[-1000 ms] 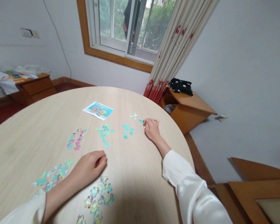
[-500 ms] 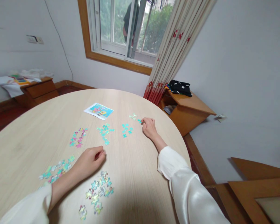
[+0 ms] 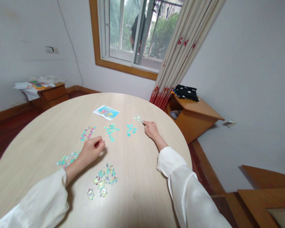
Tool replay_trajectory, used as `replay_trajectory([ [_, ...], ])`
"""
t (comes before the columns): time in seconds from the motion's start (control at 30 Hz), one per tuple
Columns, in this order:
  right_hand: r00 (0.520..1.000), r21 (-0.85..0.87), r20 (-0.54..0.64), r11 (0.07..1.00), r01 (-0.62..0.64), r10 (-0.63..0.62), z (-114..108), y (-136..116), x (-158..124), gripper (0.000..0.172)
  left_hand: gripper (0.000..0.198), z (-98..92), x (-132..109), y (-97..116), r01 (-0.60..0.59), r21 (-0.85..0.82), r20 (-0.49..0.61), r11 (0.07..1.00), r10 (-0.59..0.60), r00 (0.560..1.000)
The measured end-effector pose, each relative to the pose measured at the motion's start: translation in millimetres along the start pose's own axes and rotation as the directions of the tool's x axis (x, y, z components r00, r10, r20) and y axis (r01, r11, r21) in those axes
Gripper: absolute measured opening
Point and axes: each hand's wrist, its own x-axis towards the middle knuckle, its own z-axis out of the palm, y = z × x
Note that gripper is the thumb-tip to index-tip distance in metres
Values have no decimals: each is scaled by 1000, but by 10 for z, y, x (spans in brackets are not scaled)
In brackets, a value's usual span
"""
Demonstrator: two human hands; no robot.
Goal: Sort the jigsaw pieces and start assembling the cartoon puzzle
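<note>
Has printed picture [image 3: 106, 112] beyond, and one jigsaw cluster [image 3: 73, 155] partly blocked by left hand [image 3: 92, 149], loosely clenched. Has right hand [image 3: 152, 129] at teal piece [image 3: 142, 122]; cannot tell grasp, direction, long axis.

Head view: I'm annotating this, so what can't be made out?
All in the head view:
Left hand: its inside, hidden by curled fingers.
Right hand: whether it grips anything, too small.
Printed picture: fine details, too small.
Window: top, cut off by upper edge.

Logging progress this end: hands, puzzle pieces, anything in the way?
Right hand: fingers beside pale-green puzzle pieces. Left hand: loosely curled, grip unclear. Left forearm overlaps lower-left pieces in view.
</note>
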Motion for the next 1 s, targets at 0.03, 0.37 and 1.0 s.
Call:
replay_trajectory([
  [0.03,1000,-9,3,1000,-5,5,3,-5,-4,43,29,-15,-6,-6,2,-2,-33,1000,-2,999],
  [0.37,1000,-78,17,997,4,-3,-8,-106,-417,46,29,-267,-168,63,110,-30,-266,993,-114,957],
  [1.0,989,35,-16,989,145,-144,-80,-197,-593,50,27,-306,-195,30,134,-41,-310,990,-140,940],
])
